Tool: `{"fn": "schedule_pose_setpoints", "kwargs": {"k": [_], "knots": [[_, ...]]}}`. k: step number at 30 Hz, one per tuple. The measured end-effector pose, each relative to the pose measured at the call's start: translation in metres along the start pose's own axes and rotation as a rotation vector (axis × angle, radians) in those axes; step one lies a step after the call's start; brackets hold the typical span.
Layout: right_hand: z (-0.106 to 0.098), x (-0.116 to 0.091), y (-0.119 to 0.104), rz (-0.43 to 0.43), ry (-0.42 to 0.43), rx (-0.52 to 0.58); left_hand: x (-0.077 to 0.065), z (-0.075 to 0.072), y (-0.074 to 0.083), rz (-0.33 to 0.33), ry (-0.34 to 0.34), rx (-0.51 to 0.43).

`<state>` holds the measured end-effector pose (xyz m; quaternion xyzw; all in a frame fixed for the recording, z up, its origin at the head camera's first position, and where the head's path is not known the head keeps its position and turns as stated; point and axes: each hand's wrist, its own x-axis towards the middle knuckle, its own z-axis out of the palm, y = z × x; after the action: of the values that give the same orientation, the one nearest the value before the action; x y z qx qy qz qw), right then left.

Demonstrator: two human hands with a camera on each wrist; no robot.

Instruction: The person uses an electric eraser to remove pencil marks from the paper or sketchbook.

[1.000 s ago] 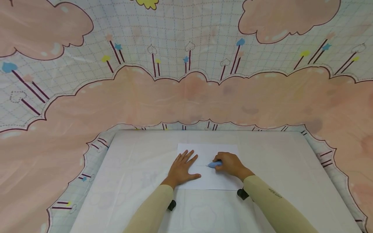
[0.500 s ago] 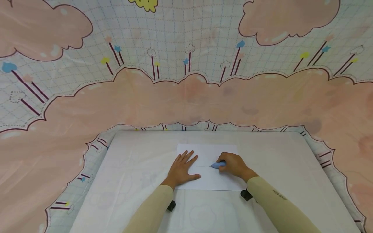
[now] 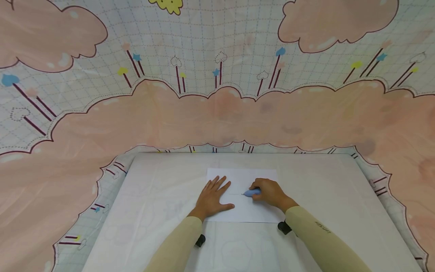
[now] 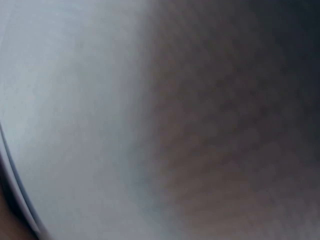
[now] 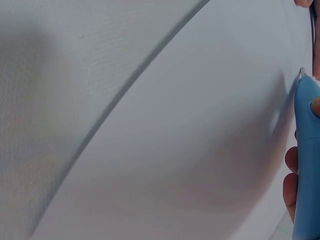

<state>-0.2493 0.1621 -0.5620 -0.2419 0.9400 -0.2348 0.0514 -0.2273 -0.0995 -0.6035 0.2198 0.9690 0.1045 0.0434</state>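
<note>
A white sheet of paper [image 3: 241, 213] lies on the table with a thin line across its middle. My left hand [image 3: 212, 196] rests flat on the sheet's left part, fingers spread. To the right, my right hand [image 3: 270, 192] grips a thick blue pen-shaped tool [image 3: 252, 192]. Its small metal tip points left, right at the line. In the right wrist view the blue tool [image 5: 307, 130] shows a smooth, rounded body with fingers wrapped round it; its exact kind cannot be made out. The left wrist view is mostly blurred white and dark surface.
The table [image 3: 163, 177] has a whitish cover. Behind it hangs a patterned cloth [image 3: 204, 113] with peach clouds, which also shows along the table's sides. A black wrist camera [image 3: 284, 227] sits under the right sleeve, another black one [image 3: 200, 240] under the left.
My right hand and the blue tool slid slightly right along the line, then came back left. The left hand has stayed put on the paper.
</note>
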Motion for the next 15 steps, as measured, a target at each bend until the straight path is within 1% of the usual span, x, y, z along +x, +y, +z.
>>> {"fn": "schedule_pose_setpoints", "kwargs": {"k": [6, 12, 15], "knots": [[0.0028, 0.0027, -0.0039, 0.001, -0.002, -0.004, -0.0009, -0.001, -0.0001, 0.003, 0.003, -0.007], [0.0042, 0.0043, -0.0089, -0.019, -0.004, 0.02, -0.0023, -0.0029, 0.0006, 0.008, 0.005, -0.031], [0.0047, 0.0046, -0.0099, -0.016, -0.007, 0.022, -0.003, -0.0038, 0.0008, 0.009, 0.005, -0.044]]}}
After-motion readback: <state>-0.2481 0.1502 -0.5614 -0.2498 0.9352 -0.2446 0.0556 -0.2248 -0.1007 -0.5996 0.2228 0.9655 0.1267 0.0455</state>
